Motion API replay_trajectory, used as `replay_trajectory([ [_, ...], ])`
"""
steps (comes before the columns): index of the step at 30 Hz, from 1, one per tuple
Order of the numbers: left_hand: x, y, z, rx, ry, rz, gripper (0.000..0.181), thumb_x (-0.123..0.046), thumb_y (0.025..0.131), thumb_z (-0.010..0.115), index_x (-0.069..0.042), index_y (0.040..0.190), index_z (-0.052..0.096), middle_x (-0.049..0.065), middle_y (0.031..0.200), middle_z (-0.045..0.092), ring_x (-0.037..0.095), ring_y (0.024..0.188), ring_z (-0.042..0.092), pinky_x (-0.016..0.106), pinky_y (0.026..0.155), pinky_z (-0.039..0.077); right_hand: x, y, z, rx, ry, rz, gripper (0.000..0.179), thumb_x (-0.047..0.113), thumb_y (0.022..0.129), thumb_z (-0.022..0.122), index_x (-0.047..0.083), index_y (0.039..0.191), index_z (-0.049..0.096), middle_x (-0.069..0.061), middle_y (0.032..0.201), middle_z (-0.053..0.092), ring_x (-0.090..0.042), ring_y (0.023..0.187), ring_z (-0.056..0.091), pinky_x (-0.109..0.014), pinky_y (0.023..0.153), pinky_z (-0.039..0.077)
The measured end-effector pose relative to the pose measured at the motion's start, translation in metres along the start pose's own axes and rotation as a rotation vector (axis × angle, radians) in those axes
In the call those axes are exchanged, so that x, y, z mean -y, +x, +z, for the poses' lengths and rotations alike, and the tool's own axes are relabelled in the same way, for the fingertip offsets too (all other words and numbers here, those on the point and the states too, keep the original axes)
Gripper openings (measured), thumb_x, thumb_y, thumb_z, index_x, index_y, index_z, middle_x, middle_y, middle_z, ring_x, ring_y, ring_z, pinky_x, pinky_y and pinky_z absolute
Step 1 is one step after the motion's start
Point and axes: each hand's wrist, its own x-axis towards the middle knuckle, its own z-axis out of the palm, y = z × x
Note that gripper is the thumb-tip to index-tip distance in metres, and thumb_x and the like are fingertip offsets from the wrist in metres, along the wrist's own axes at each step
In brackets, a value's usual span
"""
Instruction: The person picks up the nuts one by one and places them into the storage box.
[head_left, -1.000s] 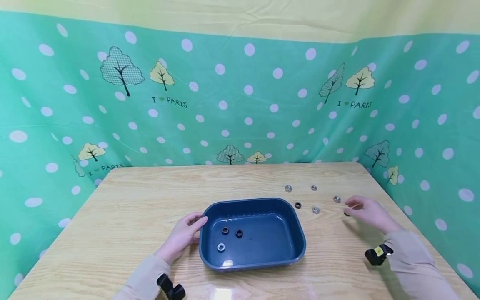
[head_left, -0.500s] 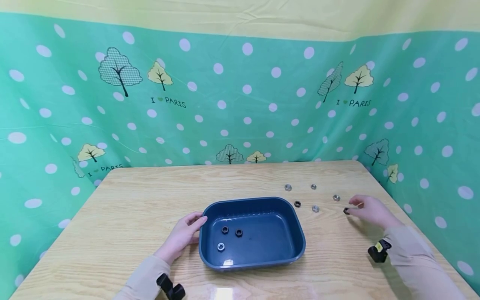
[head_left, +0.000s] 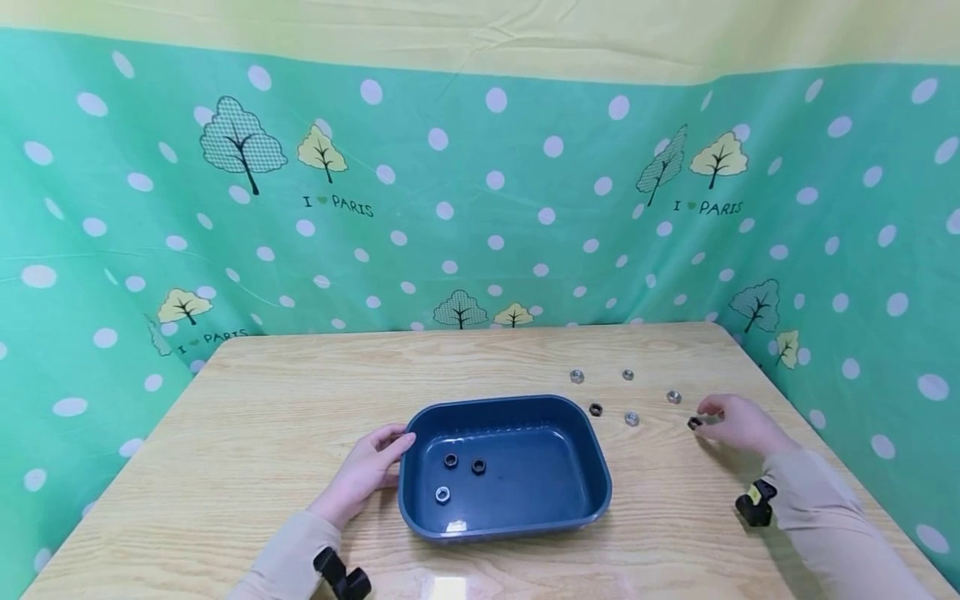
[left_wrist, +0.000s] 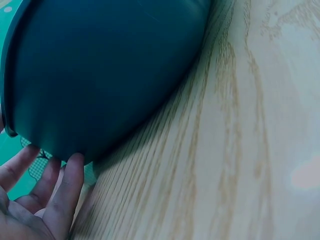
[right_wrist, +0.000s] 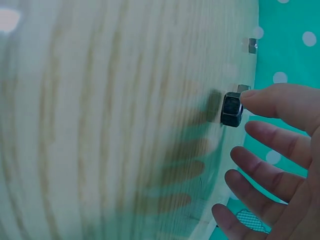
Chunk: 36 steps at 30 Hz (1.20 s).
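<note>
My left hand (head_left: 362, 475) holds the left wall of a blue plastic tub (head_left: 517, 533), thumb at the rim and fingertips (left_wrist: 75, 161) against the outside. Two dark hex nuts (head_left: 478, 467) and a silver hex nut (head_left: 442, 495) lie in the tub's left half. At the table's right side, my right hand (head_left: 742, 425) is beside a black hex nut (right_wrist: 232, 109) on the tabletop. The thumb (right_wrist: 257, 98) touches or nearly touches that nut; the other fingers are spread and lightly bent, apart from it.
Beyond the tub's right end, several loose nuts lie on the wooden table (head_left: 300, 392): a dark nut (head_left: 596, 409) near the rim, and silver nuts (head_left: 632, 419) scattered around it. A green polka-dot cloth (head_left: 420, 208) hangs behind the table and along its sides.
The right hand has shifted slightly right, and the black nut, mostly covered by fingers a second ago, now shows beside the thumb. Left hand and tub stay in place.
</note>
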Motion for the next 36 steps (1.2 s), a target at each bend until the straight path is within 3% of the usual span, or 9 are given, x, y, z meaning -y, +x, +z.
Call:
replay_trajectory([
  [5, -0.0007, 0.0009, -0.0004, 0.000, -0.008, -0.003, 0.046, -0.030, 0.095, 0.056, 0.001, 0.129, 0.051, 0.018, 0.123, 0.057, 0.016, 0.094, 0.062, 0.037, 0.074, 0.059, -0.0028, 0.0028, 0.0034, 0.014, -0.010, 0.020, 0.031, 0.016, 0.080, 0.069, -0.006, 0.101, 0.061, -0.028, 0.101, 0.062, -0.039, 0.091, 0.058, -0.051, 0.076, 0.049],
  [13, -0.0029, 0.0029, -0.0010, 0.005, -0.011, 0.001, 0.045, -0.029, 0.095, 0.056, 0.001, 0.129, 0.051, 0.018, 0.124, 0.057, 0.016, 0.093, 0.062, 0.037, 0.075, 0.059, 0.0001, 0.0043, 0.0059, 0.009, -0.015, 0.019, 0.021, 0.012, 0.079, 0.069, -0.003, 0.093, 0.064, -0.017, 0.090, 0.064, -0.024, 0.078, 0.054, -0.037, 0.067, 0.046],
  [27, -0.0053, 0.0027, -0.0008, 0.000, -0.025, 0.001, 0.043, -0.025, 0.096, 0.055, 0.002, 0.129, 0.051, 0.019, 0.124, 0.057, 0.016, 0.092, 0.062, 0.039, 0.075, 0.059, 0.0015, 0.0061, 0.0055, 0.003, -0.038, -0.006, 0.013, 0.006, 0.079, 0.066, -0.002, 0.090, 0.065, -0.014, 0.086, 0.063, -0.024, 0.077, 0.054, -0.041, 0.068, 0.046],
  [36, -0.0034, 0.0022, -0.0022, 0.005, -0.035, 0.003, 0.043, -0.026, 0.095, 0.056, 0.002, 0.128, 0.051, 0.018, 0.123, 0.057, 0.016, 0.093, 0.062, 0.039, 0.075, 0.059, 0.0018, 0.0073, 0.0061, 0.014, -0.038, 0.028, 0.010, 0.007, 0.080, 0.066, 0.000, 0.087, 0.064, -0.011, 0.083, 0.060, -0.023, 0.074, 0.049, -0.034, 0.064, 0.041],
])
